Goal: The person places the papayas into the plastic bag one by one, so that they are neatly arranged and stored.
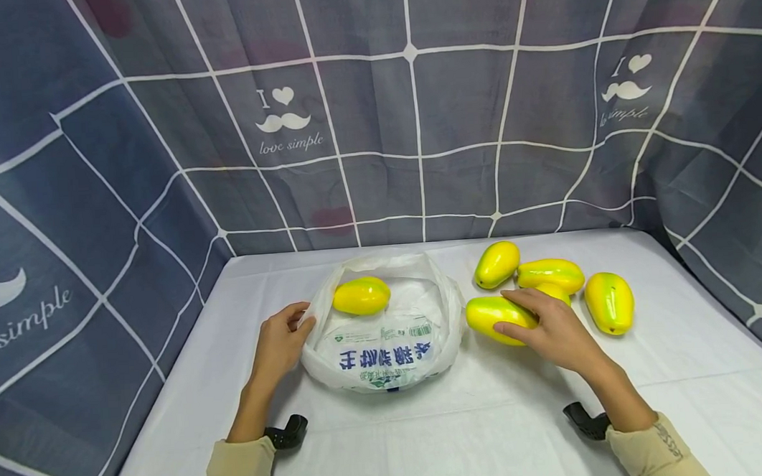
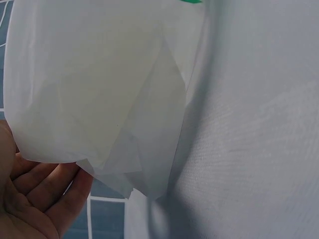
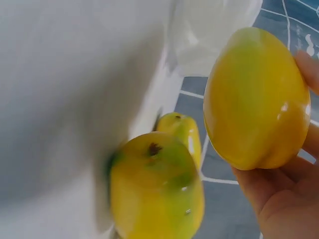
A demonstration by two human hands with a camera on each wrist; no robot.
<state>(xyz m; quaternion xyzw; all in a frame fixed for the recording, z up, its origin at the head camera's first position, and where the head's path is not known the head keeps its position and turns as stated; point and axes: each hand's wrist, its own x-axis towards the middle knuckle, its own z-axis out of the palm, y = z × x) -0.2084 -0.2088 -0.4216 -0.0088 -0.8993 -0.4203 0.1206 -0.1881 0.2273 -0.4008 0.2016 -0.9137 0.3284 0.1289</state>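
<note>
A white plastic bag [image 1: 387, 345] with blue lettering sits on the table, its mouth spread open. One yellow-green papaya [image 1: 361, 296] lies inside it. At the bag's left rim my left hand [image 1: 282, 344] pinches the plastic between thumb and fingers; the left wrist view shows the bag's side [image 2: 99, 89] hanging over the curled fingers. My right hand [image 1: 550, 330] grips another papaya [image 1: 498, 319] just right of the bag. In the right wrist view this papaya [image 3: 256, 99] is raised off the table, with thumb and fingers around its sides.
Several more papayas lie to the right, among them one at the back [image 1: 496, 264], one lying sideways [image 1: 551, 276] and one at far right [image 1: 609, 304]. A white cloth covers the table [image 1: 430, 444]. Grey checked curtains [image 1: 375, 123] close off the back and sides.
</note>
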